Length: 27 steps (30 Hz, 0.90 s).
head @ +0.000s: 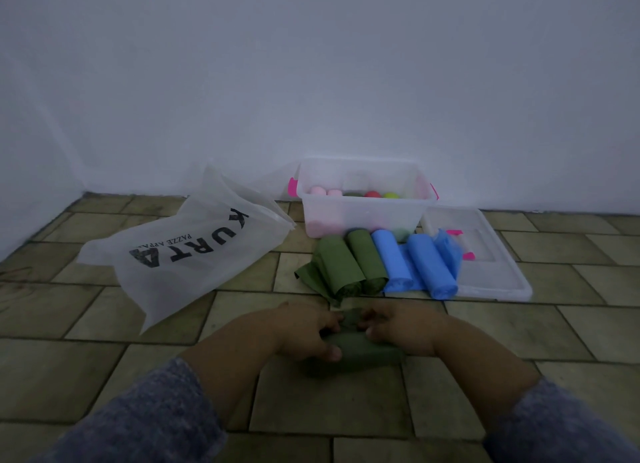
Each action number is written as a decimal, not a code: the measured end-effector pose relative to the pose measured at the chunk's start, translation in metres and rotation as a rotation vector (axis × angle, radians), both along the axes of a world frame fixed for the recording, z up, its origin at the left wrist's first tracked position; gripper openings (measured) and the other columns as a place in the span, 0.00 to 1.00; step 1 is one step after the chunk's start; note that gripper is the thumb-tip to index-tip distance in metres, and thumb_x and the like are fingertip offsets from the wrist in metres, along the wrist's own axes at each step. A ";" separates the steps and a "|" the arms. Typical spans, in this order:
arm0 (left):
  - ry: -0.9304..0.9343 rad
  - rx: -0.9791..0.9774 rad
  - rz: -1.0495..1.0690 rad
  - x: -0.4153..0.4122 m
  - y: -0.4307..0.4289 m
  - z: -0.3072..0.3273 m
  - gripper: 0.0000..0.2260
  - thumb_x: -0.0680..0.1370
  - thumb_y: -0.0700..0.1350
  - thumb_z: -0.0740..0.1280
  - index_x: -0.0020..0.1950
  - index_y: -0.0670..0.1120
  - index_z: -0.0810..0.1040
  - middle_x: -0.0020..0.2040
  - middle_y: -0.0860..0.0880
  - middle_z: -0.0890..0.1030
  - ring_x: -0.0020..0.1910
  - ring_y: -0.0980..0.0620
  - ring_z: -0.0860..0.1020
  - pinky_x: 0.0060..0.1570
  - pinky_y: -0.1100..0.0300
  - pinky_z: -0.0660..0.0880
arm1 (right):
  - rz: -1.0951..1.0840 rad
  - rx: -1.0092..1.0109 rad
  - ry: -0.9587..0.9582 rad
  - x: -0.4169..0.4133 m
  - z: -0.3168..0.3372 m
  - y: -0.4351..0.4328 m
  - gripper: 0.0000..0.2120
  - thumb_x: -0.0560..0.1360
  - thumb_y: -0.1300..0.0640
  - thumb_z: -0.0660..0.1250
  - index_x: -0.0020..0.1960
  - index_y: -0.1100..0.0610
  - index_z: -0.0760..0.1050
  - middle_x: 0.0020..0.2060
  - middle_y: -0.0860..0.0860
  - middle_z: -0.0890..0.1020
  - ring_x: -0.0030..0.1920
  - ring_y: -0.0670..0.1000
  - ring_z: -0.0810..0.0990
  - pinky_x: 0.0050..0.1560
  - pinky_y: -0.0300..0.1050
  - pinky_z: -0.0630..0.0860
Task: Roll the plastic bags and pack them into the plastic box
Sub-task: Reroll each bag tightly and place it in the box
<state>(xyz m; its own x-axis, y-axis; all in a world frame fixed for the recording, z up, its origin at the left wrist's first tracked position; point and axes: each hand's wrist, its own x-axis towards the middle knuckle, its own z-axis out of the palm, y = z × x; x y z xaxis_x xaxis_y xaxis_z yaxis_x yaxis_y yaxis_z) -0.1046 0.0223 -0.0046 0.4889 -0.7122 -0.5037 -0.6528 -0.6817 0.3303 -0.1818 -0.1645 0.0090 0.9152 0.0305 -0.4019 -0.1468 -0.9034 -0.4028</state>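
A dark green plastic bag, partly rolled, lies on the tiled floor between my hands. My left hand and my right hand both grip it with curled fingers, thumbs on its near side. Beyond them lie two green rolls and blue rolls side by side. The clear plastic box with pink clips stands against the wall. It holds pink, red, green and dark rolls.
The box's clear lid lies flat on the floor to the right of the rolls. A large translucent white bag printed KURTA lies to the left. A white wall runs behind everything.
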 end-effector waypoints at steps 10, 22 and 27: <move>-0.301 -0.380 0.040 -0.030 0.006 -0.012 0.23 0.70 0.58 0.67 0.64 0.58 0.68 0.65 0.55 0.66 0.63 0.53 0.67 0.61 0.54 0.65 | -0.007 -0.048 -0.127 0.007 -0.014 0.001 0.13 0.76 0.48 0.63 0.59 0.47 0.73 0.54 0.48 0.79 0.43 0.44 0.71 0.33 0.31 0.61; -0.207 -0.309 0.197 -0.011 0.000 -0.020 0.11 0.77 0.53 0.64 0.58 0.54 0.73 0.58 0.52 0.76 0.50 0.54 0.72 0.49 0.59 0.65 | 0.061 -0.069 -0.541 -0.010 -0.024 0.007 0.05 0.70 0.45 0.63 0.42 0.45 0.73 0.36 0.41 0.74 0.39 0.41 0.70 0.42 0.33 0.59; -0.463 -0.362 0.139 -0.013 0.004 -0.029 0.21 0.74 0.62 0.60 0.65 0.59 0.69 0.62 0.58 0.69 0.61 0.56 0.67 0.61 0.55 0.58 | 0.049 -0.136 -0.601 -0.013 -0.030 0.002 0.12 0.72 0.42 0.61 0.53 0.42 0.75 0.44 0.41 0.81 0.45 0.41 0.75 0.52 0.40 0.63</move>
<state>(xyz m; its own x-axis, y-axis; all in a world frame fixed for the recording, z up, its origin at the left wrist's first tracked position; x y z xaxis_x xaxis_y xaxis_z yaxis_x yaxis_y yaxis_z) -0.1176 0.0264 -0.0335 0.7000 -0.7127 0.0458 -0.6972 -0.6680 0.2601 -0.1949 -0.1621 -0.0205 0.9816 0.0630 0.1805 0.1132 -0.9524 -0.2830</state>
